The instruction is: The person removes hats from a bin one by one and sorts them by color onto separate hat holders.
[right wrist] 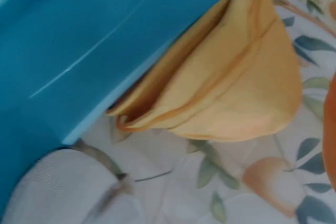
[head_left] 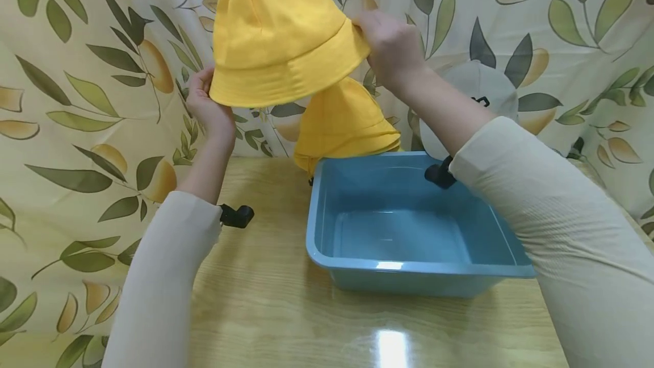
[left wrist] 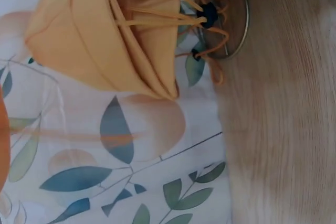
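A yellow bucket hat (head_left: 276, 33) is held up in the air, crown upward and brim tilted higher at the right. My left hand (head_left: 208, 101) grips its brim at the left edge, and my right hand (head_left: 390, 50) grips the brim at the right. Only an orange-looking sliver of this hat shows at the edge of each wrist view. Below and behind it, more yellow hats (head_left: 343, 124) are stacked one over another on a stand, whose round wire base (left wrist: 247, 19) shows in the left wrist view. Elastic cords (left wrist: 157, 22) with dark stoppers hang from the stacked hats.
A blue plastic basin (head_left: 403, 268) with nothing in it stands on the wooden table (head_left: 265, 311), in front of the stacked hats. Behind the basin at right is a white cap (head_left: 490, 87), partly hidden by my right forearm. A leaf-patterned curtain (head_left: 92, 129) hangs behind.
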The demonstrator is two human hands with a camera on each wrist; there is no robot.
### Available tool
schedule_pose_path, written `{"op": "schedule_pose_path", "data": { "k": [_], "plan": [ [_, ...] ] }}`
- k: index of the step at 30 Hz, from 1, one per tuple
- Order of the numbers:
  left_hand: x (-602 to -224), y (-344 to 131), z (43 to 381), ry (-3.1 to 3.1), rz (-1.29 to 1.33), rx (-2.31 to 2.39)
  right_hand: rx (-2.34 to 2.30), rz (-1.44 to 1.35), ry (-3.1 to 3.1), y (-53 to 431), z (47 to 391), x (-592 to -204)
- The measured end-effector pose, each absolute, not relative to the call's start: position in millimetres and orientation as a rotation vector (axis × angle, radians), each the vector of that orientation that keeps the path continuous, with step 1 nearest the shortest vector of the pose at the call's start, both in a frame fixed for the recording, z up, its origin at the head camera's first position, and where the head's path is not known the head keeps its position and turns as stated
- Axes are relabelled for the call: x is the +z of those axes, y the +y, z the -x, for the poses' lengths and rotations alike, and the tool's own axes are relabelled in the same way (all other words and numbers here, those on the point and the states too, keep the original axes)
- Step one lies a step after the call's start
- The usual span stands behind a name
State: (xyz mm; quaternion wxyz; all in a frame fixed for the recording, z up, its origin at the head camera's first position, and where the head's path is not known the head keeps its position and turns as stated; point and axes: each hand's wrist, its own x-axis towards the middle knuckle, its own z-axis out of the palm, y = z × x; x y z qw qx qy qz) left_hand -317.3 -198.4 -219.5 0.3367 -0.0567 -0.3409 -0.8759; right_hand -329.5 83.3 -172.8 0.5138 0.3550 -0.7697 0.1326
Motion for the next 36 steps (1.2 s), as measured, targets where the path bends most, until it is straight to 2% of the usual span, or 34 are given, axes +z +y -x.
{"op": "schedule_pose_path", "data": {
  "k": [12,26,33,36],
  "plan": [
    [-236.4,-164.7,354.3,-1.102,0.209,-2.227,0.396,-0.628,-2.051,117.8,355.4,-196.0],
    [-285.2,-141.3,357.9,-1.81,0.098,-1.651,0.358,-0.482,-2.297,143.5,366.7,-239.5],
    [-304.3,-137.5,357.9,-1.914,0.078,-1.74,0.359,-0.471,-2.45,142.6,368.0,-251.6],
    [-311.5,-140.0,355.0,-2.136,0.078,-1.418,0.37,-0.427,-2.573,142.4,367.6,-255.0]
  ]
}}
